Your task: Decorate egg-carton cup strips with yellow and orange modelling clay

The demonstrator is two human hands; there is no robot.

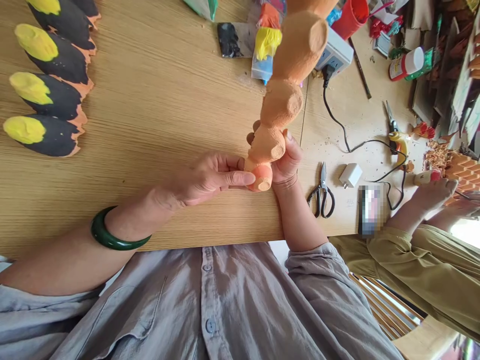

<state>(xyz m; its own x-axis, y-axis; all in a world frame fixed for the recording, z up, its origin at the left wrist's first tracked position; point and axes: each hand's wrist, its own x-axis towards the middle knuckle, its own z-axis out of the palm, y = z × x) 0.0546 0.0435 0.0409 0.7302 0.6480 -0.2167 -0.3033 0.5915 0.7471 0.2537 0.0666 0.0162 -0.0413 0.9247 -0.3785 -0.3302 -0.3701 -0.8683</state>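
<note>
A long, knobbly orange foam piece [282,102] rises from near the table's front edge toward the top of the view. Its rounded lobes have flat, paler ends and shrink toward the near tip. My left hand [204,177], below a dark green bangle [108,235], pinches that small near tip between thumb and fingers. A smoother, brighter orange patch shows on the tip beside the thumb. Around the lower lobes from the right side wraps my right hand [288,159], its thumb on the right and fingertips showing on the left. The piece hides its palm.
Black-and-yellow coated lobed pieces [56,135] lie at the left. Yellow clay [267,42] in bags, a power strip [335,57] and a red cup [352,17] stand farther back. Scissors [322,192], a white adapter [351,175], a phone [369,210] and a co-worker's hand [431,195] are right.
</note>
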